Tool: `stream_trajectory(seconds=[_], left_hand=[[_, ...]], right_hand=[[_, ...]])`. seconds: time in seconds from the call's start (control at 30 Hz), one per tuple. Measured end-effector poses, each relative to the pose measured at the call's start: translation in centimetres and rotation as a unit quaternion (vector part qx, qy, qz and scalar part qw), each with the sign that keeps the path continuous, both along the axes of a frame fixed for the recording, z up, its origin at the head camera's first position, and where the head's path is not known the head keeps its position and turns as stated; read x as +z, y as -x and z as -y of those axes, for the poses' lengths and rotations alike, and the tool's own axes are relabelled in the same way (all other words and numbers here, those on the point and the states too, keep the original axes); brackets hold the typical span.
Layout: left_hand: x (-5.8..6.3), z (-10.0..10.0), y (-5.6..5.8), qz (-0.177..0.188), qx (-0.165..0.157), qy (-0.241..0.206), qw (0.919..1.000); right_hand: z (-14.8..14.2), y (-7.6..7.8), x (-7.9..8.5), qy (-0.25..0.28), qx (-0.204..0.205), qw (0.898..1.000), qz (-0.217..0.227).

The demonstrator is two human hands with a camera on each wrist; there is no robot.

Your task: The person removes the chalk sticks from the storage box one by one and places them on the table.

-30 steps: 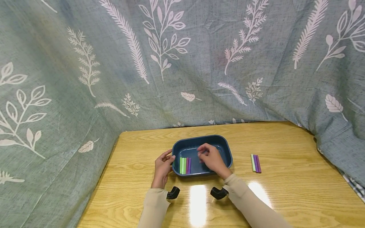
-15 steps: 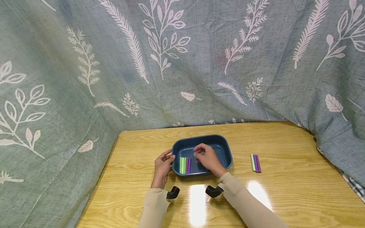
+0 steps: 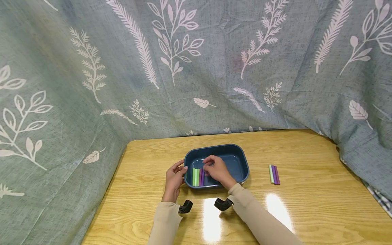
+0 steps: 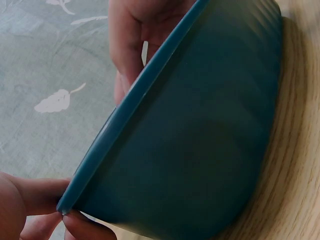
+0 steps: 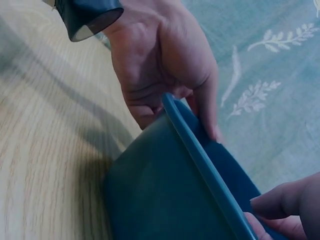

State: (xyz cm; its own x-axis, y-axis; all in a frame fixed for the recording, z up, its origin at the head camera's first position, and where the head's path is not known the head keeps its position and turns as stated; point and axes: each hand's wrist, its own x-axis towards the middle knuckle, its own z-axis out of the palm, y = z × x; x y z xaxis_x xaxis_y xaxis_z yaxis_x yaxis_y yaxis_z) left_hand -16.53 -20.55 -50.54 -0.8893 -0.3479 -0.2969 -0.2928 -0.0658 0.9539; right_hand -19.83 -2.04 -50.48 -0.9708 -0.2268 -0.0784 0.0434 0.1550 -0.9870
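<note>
Five chalk-like sticks [image 3: 196, 177], greens, a maroon and a purple, lying side by side at the left end of a dark blue tray [image 3: 234, 166]; any further stick beneath the fingers cannot be made out. Three more sticks [image 3: 274, 174], pale green, purple and maroon, lying together on the counter [image 3: 312, 200], well apart to the right of the tray.

Left hand [image 3: 175, 177]: grip pinching the tray's left rim, thumb over the edge, fingers against the outer wall. Right hand [image 3: 218, 170]: inside the tray, fingers bent, tips just beside the purple end of the row; cannot tell whether the grip pinches a stick or only touches one.

Progress, by judgement: larger share of sticks in the row; three outside, not yet placed.

Changes from the earlier frames: right hand shifted leftward from mid-tray to the row's edge; left hand, tray and the three outer sticks essentially unchanged
</note>
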Motion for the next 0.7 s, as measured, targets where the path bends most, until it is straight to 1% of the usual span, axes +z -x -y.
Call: stream_trajectory(seconds=[0.3,0.37,0.6,0.7], left_hand=[[-0.02,-0.01,0.13,0.002,0.003,0.0,1.0],[-0.01,-0.02,0.11,0.004,0.004,-0.001,1.0],[-0.13,-0.1,0.13,0.003,0.005,-0.002,1.0],[-0.1,-0.15,0.13,0.005,0.006,0.001,1.0]], right_hand=[[0.22,-0.19,-0.26,-0.043,0.013,0.999,-0.001],[0.16,-0.16,-0.25,-0.051,0.016,0.999,0.008],[-0.08,-0.19,-0.14,-0.088,0.043,0.995,0.025],[-0.06,-0.24,-0.14,-0.116,0.054,0.992,0.023]])
